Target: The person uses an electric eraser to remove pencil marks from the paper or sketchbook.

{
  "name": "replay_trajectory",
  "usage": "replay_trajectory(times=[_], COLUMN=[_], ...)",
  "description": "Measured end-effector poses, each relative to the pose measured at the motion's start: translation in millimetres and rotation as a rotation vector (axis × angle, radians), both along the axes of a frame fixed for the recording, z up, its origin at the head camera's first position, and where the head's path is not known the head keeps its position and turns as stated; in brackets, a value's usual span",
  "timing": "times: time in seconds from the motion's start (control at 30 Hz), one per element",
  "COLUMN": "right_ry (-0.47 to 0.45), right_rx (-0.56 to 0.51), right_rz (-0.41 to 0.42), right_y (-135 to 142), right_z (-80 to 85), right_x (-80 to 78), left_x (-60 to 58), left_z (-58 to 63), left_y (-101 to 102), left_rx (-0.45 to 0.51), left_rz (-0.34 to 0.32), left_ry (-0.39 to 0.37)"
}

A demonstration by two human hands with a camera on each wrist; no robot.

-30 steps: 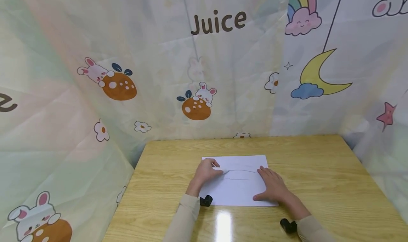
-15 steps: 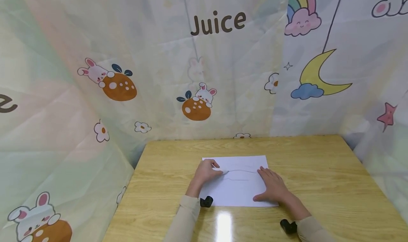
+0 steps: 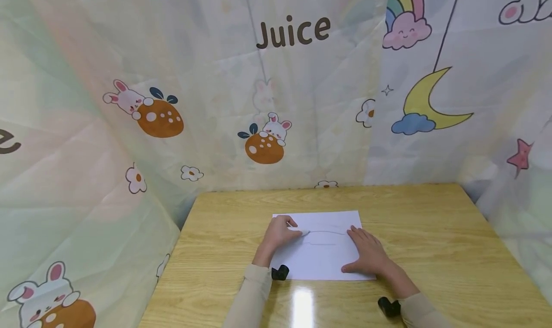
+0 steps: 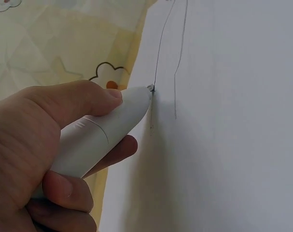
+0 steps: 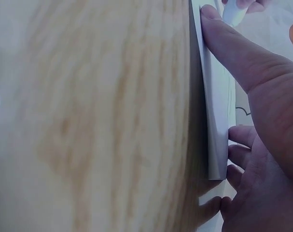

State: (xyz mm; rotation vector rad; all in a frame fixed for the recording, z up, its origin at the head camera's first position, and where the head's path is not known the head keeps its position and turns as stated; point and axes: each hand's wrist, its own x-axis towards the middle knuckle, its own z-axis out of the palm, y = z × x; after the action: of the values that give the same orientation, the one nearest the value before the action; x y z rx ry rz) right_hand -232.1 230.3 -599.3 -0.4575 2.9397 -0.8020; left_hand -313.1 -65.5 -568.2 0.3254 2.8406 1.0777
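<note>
My left hand (image 3: 278,234) grips a thick white pen (image 4: 110,118) over the left part of a white sheet of paper (image 3: 321,263). In the left wrist view, the thumb lies along the pen's upper side and fingers curl beneath it. The pen's small tip touches the paper at the end of a thin dark line (image 4: 159,58). A second thin line (image 4: 175,94) runs beside it. Spread over the sheet's right edge, my right hand (image 3: 368,252) rests on the paper. From the right wrist, its thumb (image 5: 233,41) presses near the front edge, which stands slightly off the table.
The paper lies on a wood-grain table (image 3: 228,210). A printed curtain (image 3: 207,88) hangs behind the table and at both sides. Black wrist-worn pieces show at the left wrist (image 3: 280,273) and the right wrist (image 3: 389,307).
The head view has shifted very slightly. Both hands, the pen and the paper keep their places, with no clear movement between frames.
</note>
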Motion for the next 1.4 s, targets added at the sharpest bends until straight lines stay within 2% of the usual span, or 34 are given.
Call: replay_trajectory(times=[0.23, 0.4, 0.63, 0.87, 1.0, 1.17, 1.4], right_ry=[0.002, -0.002, -0.003, 0.015, -0.006, -0.001, -0.001], right_rx=[0.003, 0.004, 0.008, 0.015, 0.015, -0.003, 0.012], right_rz=[-0.004, -0.009, -0.003, 0.008, 0.007, 0.005, 0.000], right_y=[1.0, 0.8, -0.3, -0.4, 0.3, 0.0, 0.8], right_z=[-3.1, -3.7, -1.6, 2.8, 2.9, 0.6, -2.0], right_x=[-0.9, -2.0, -0.8, -2.3, -2.2, -2.6, -2.5], left_x=[0.4, -1.0, 0.5, -1.4, -1.2, -1.6, 0.1], left_z=[-1.0, -1.3, -1.2, 2.1, 1.9, 3.3, 2.3], left_y=[0.4, 2.1, -0.6, 0.4, 0.9, 3.6, 1.5], left_rx=[-0.012, 0.010, -0.015, -0.023, -0.044, -0.015, -0.030], left_rz=[0.016, -0.003, -0.004, -0.027, -0.017, -0.043, 0.000], left_ry=[-0.008, -0.007, -0.001, 0.039, 0.033, 0.023, -0.005])
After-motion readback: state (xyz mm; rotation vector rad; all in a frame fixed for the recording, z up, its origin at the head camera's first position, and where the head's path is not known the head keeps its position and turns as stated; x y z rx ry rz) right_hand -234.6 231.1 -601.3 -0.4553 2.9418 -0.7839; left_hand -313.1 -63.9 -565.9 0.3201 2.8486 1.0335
